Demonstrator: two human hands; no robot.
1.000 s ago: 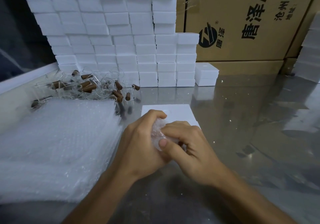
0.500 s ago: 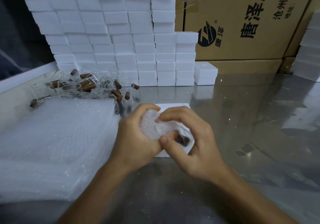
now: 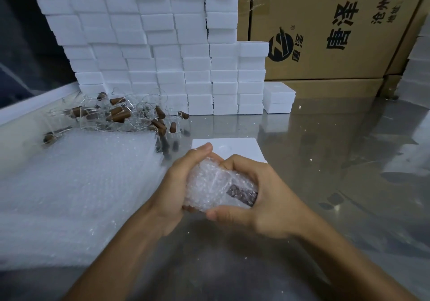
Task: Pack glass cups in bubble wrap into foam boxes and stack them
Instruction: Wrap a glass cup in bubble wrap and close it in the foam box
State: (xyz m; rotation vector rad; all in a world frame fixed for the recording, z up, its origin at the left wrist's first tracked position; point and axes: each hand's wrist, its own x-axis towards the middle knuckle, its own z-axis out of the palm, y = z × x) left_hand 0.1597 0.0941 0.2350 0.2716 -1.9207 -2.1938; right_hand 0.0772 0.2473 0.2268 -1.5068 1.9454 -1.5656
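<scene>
Bundle: wrapped cup (image 3: 216, 185) held above the table's middle, dark handle showing through the wrap at its 4 o'clock end.
Grip: left hand (image 3: 179, 184) and right hand (image 3: 263, 196) both curl round the bundle, thumbs pinching the wrap.
Box: foam box (image 3: 235, 148) at 12 o'clock, just behind the hands.
Risk, wrap: may spring open if either thumb lifts before boxing.
Risk, glass: hard squeeze could crack it.
Risk, pile: loose cups (image 3: 130, 114) at 10 o'clock could roll if knocked.

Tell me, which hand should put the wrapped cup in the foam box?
Probably the right hand: its fingers grip the bubble-wrapped cup round the handle end, and the foam box lies just beyond it.
</scene>
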